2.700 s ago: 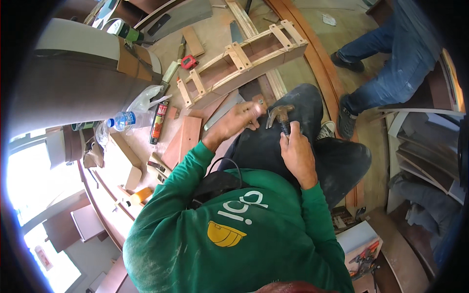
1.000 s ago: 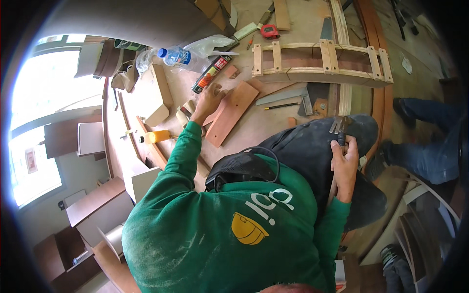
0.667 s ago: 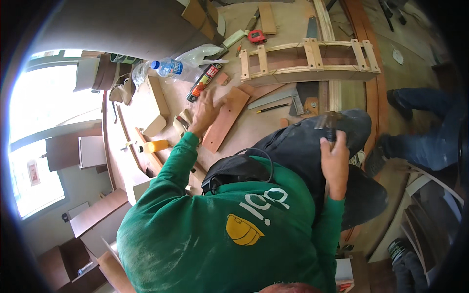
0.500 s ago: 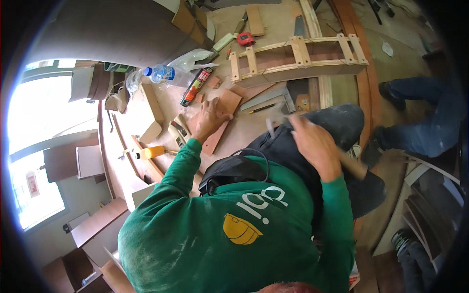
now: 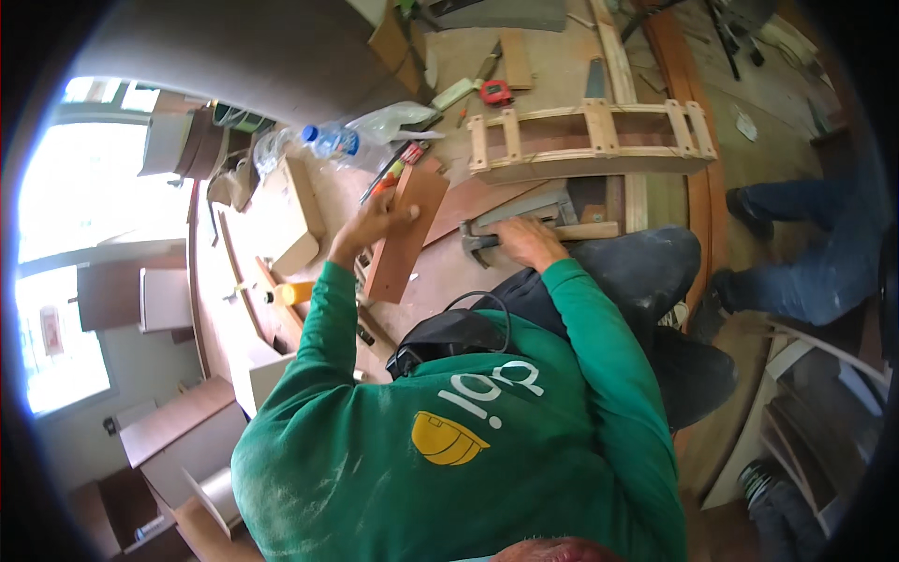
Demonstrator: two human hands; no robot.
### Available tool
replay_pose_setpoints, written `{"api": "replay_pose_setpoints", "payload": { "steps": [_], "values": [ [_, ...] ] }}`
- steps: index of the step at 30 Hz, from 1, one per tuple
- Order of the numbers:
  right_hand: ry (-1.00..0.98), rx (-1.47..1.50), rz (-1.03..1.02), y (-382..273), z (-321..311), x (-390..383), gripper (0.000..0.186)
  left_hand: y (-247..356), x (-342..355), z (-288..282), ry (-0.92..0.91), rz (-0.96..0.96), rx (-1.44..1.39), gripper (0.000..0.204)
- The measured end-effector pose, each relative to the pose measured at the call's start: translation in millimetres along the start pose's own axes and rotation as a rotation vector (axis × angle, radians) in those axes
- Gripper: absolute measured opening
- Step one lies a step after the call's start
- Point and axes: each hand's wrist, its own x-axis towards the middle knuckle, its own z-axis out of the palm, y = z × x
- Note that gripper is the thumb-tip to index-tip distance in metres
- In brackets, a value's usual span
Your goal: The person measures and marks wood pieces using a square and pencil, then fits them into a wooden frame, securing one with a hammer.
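My left hand (image 5: 373, 223) grips a reddish-brown wooden board (image 5: 405, 234) along its left edge, thumb across its face. The board is raised and tilted off the work surface. To the right, my right hand (image 5: 530, 242) is closed over the handle of a claw hammer (image 5: 592, 229), close to its metal head. The hammer lies low over the surface, its head pointing left and its wooden handle right, beside my thigh. A thin reddish board (image 5: 487, 199) and a grey metal square (image 5: 552, 204) lie just beyond the hammer.
A slatted wooden frame (image 5: 590, 159) lies beyond my right hand, near a red tape measure (image 5: 496, 92) and a chisel (image 5: 491, 62). A water bottle (image 5: 335, 142) and a yellow bottle (image 5: 296, 293) are at the left. Another person's legs (image 5: 796, 253) are at the right.
My left hand has lifted and tilted the board from the surface. My right hand has moved left with the hammer, from above my thigh down to the work surface.
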Motion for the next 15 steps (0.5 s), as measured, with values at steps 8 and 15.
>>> {"api": "replay_pose_setpoints", "payload": {
  "steps": [8, 15],
  "values": [
    [0.105, -0.052, -0.034, -4.0, -10.0, -19.0, 0.027, 59.2, 12.0, -26.2, 0.007, 0.05, 0.2, 0.061],
    [0.565, 0.508, -0.013, -14.9, -64.9, -62.1, 0.034, 111.1, 11.6, -1.0, 0.05, 0.332, 0.646, 0.046]
  ]
}}
